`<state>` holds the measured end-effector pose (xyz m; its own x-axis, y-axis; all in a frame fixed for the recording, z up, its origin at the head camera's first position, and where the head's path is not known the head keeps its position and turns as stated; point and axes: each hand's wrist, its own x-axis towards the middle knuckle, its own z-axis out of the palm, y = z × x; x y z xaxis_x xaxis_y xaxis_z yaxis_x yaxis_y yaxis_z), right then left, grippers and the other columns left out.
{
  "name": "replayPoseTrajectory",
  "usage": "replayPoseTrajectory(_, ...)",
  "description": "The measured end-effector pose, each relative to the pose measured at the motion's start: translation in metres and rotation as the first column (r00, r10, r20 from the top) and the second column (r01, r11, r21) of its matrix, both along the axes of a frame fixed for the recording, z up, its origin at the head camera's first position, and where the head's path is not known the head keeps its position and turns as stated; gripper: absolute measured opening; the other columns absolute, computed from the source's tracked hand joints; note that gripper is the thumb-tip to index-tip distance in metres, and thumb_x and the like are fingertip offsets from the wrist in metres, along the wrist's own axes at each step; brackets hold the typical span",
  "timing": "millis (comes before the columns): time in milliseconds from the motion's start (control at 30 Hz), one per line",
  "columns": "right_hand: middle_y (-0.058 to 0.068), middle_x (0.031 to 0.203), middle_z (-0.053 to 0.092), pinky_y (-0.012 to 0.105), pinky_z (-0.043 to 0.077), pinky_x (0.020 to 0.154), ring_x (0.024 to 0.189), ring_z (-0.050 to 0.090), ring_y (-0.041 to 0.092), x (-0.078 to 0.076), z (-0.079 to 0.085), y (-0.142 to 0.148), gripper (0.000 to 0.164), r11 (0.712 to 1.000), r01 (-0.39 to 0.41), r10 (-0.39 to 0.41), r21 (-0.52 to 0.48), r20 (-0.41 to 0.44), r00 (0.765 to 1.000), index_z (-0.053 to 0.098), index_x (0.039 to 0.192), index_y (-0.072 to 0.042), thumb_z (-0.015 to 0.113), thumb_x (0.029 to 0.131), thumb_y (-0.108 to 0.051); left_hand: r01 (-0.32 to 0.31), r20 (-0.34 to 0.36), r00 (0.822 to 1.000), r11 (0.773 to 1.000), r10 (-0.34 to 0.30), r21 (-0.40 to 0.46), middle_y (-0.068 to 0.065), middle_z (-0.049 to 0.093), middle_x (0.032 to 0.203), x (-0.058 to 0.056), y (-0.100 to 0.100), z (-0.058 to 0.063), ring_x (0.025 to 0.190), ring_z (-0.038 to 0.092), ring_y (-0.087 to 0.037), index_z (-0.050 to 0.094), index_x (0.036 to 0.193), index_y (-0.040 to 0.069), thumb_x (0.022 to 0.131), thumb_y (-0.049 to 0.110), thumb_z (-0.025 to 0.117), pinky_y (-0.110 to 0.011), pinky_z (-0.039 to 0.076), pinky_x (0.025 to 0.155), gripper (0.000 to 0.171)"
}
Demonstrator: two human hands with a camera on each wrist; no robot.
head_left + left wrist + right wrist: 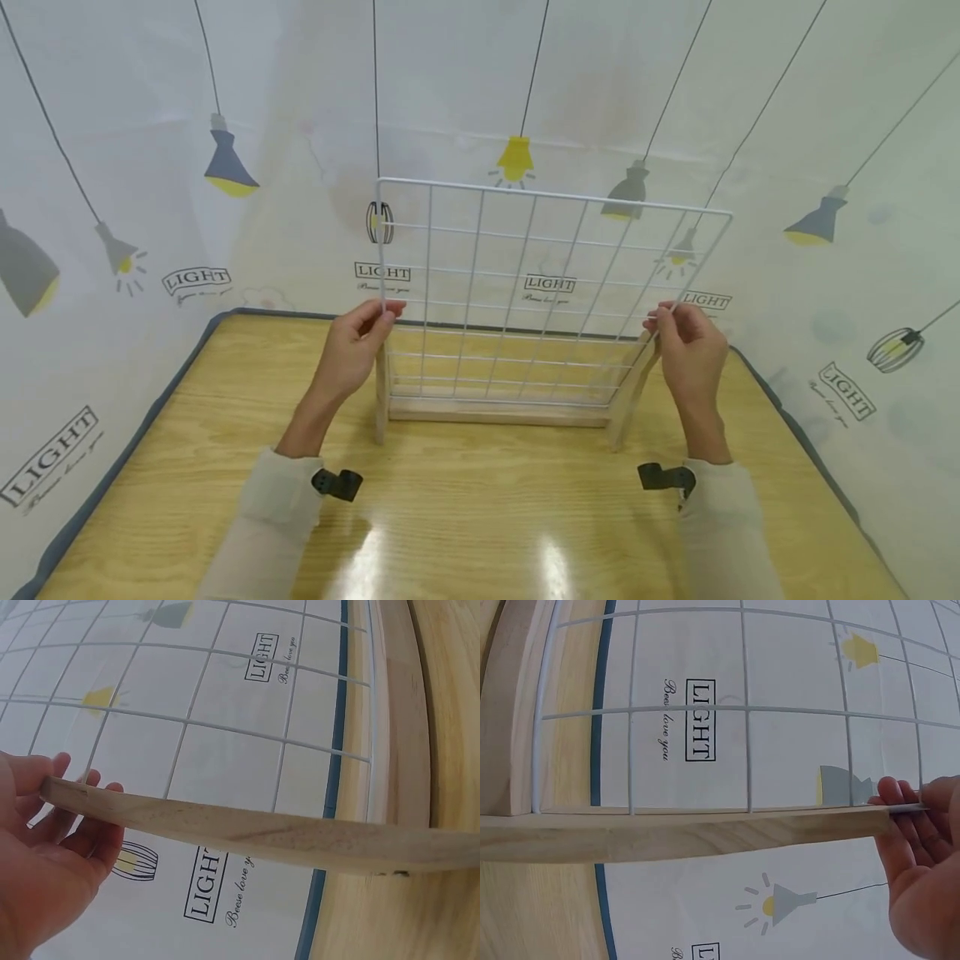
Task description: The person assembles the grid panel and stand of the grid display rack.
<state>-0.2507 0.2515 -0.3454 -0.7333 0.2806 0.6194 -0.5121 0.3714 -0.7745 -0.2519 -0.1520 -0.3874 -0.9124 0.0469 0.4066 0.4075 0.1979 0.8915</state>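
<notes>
A white wire grid panel stands upright, leaning back a little, in a pale wooden stand. The stand has a crossbar at the bottom and an upright on each side. My left hand pinches the panel's left edge wire between thumb and fingers, by the top end of the left upright. On the other side, my right hand pinches the right edge wire just above the tip of the right upright. The panel's lower edge sits along the crossbar.
The stand rests on a wood-grain table with a dark edge. A white sheet printed with lamps and the word LIGHT rises behind and at both sides. Each wrist wears a small black camera.
</notes>
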Motion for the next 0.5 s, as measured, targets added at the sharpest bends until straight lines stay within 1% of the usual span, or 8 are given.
replayPoseTrajectory(67,-0.009,0.078,0.07,0.014,0.055,0.062,0.068,0.069,0.001,-0.004,-0.003,0.007,0.017,1.0,-0.02,0.019,0.005,0.026,0.999,0.063,0.097,0.018,0.061,0.095,0.002,-0.004,-0.007,1.0,0.999,0.003,-0.032,-0.021,0.065,0.122,0.001,-0.001,0.001,0.1,0.058,-0.01,0.063,0.125,-0.004,0.105,0.015,0.05,-0.015,0.047,0.081,0.03)
replayPoseTrajectory(133,-0.009,0.079,0.071,0.014,0.055,0.061,0.069,0.07,0.003,-0.008,-0.006,0.014,0.017,0.999,-0.051,0.052,-0.007,0.054,0.997,0.063,0.099,0.018,0.062,0.095,0.001,0.0,-0.006,1.0,0.998,0.0,-0.057,-0.019,0.064,0.124,0.001,-0.002,0.001,0.108,0.059,-0.014,0.061,0.126,-0.003,0.106,0.017,0.049,-0.021,0.049,0.091,0.031)
replayPoseTrajectory(200,-0.009,0.081,0.072,0.013,0.054,0.062,0.072,0.07,0.003,-0.01,-0.008,0.02,0.017,0.997,-0.077,0.077,-0.009,0.078,0.994,0.063,0.101,0.016,0.062,0.095,0.001,0.01,-0.005,1.0,0.996,-0.011,-0.085,-0.018,0.062,0.129,0.002,-0.004,0.002,0.114,0.058,-0.02,0.059,0.129,-0.001,0.107,0.021,0.047,-0.032,0.049,0.097,0.034)
replayPoseTrajectory(300,-0.007,0.089,0.073,0.013,0.054,0.067,0.08,0.07,0.004,-0.008,-0.007,0.026,0.018,0.995,-0.097,0.095,0.019,0.098,0.991,0.063,0.105,0.014,0.062,0.095,-0.001,0.039,0.016,0.999,0.991,-0.037,-0.131,-0.016,0.056,0.139,0.005,-0.01,0.002,0.125,0.053,-0.029,0.049,0.14,0.002,0.108,0.03,0.04,-0.049,0.045,0.104,0.043)
replayPoseTrajectory(333,-0.004,0.093,0.073,0.012,0.054,0.069,0.083,0.069,0.003,-0.006,-0.007,0.027,0.018,0.995,-0.09,0.085,0.05,0.098,0.992,0.063,0.107,0.012,0.062,0.096,-0.002,0.048,0.026,0.999,0.987,-0.044,-0.156,-0.016,0.052,0.143,0.007,-0.012,0.002,0.128,0.051,-0.031,0.045,0.144,0.003,0.109,0.034,0.038,-0.052,0.043,0.106,0.047)
replayPoseTrajectory(400,0.003,0.102,0.073,0.01,0.052,0.075,0.092,0.066,0.0,-0.002,-0.007,0.032,0.021,0.988,-0.041,0.026,0.15,0.105,0.994,0.064,0.112,0.008,0.06,0.098,-0.007,0.055,0.041,0.998,0.973,-0.047,-0.224,-0.016,0.044,0.15,0.01,-0.017,0.003,0.136,0.044,-0.034,0.036,0.151,0.006,0.109,0.039,0.034,-0.057,0.037,0.11,0.054)
replayPoseTrajectory(467,0.01,0.115,0.07,0.01,0.048,0.082,0.102,0.063,0.002,0.002,-0.006,0.037,0.026,0.969,0.0,-0.029,0.248,0.111,0.993,0.064,0.12,0.003,0.058,0.1,-0.012,0.038,0.036,0.999,0.945,-0.028,-0.324,-0.017,0.037,0.155,0.013,-0.023,0.003,0.141,0.037,-0.037,0.03,0.155,0.008,0.108,0.042,0.031,-0.059,0.031,0.113,0.057)
replayPoseTrajectory(500,0.013,0.122,0.068,0.014,0.049,0.087,0.108,0.062,0.005,0.004,-0.005,0.04,0.029,0.955,0.018,-0.055,0.296,0.117,0.992,0.063,0.126,0.0,0.057,0.101,-0.015,0.025,0.03,0.999,0.926,-0.015,-0.377,-0.017,0.034,0.157,0.015,-0.027,0.003,0.144,0.033,-0.037,0.028,0.156,0.009,0.108,0.044,0.031,-0.06,0.029,0.115,0.059)
